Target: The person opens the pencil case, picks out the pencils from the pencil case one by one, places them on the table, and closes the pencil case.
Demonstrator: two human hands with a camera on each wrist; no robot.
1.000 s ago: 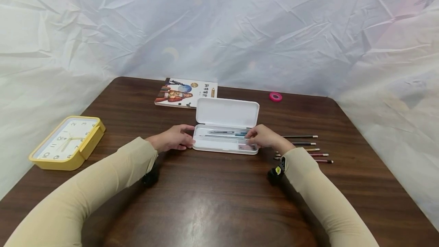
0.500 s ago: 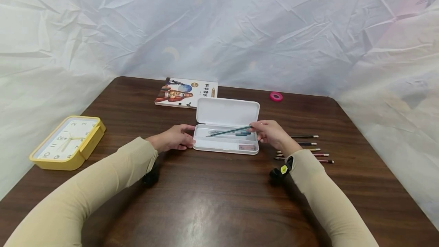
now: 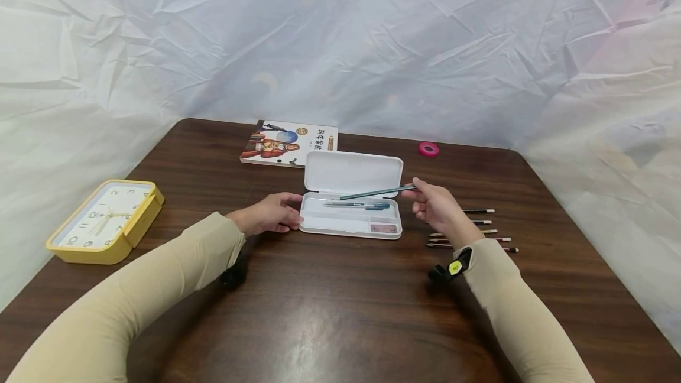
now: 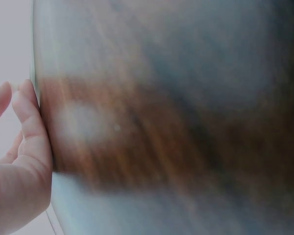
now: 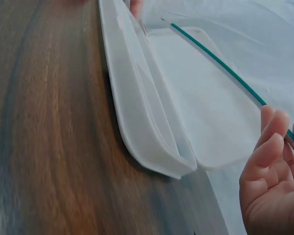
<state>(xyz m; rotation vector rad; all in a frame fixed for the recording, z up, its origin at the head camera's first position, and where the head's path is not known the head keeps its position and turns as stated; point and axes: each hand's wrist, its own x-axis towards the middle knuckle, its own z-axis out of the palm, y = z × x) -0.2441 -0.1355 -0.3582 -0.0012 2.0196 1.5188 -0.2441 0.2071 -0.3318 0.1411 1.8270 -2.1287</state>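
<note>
A white pencil case (image 3: 340,224) lies on the table with its lid (image 3: 353,172) raised. My left hand (image 3: 268,214) rests on the table and touches the case's left end with its fingers; in the left wrist view the fingers (image 4: 32,129) look fairly straight. Above the case's right side, my right hand (image 3: 436,205) pinches a green pencil (image 3: 375,193) near its metal-banded end. The pencil's point is directed left, over the case. Inside the case lie a clear-barrelled pen (image 3: 353,205) with a teal end and, in the front right compartment, a small pinkish block (image 3: 383,229).
Several pencils (image 3: 481,231) lie to the right, partly behind the right hand. Behind the case is an illustrated book (image 3: 287,144); a pink ring-shaped roll (image 3: 428,149) sits at the back right. A yellow clock (image 3: 106,220) stands at the left on the brown table (image 3: 319,300).
My right hand has lifted the green pencil out of the case and drawn it up and to the right. The left hand keeps its place at the case.
</note>
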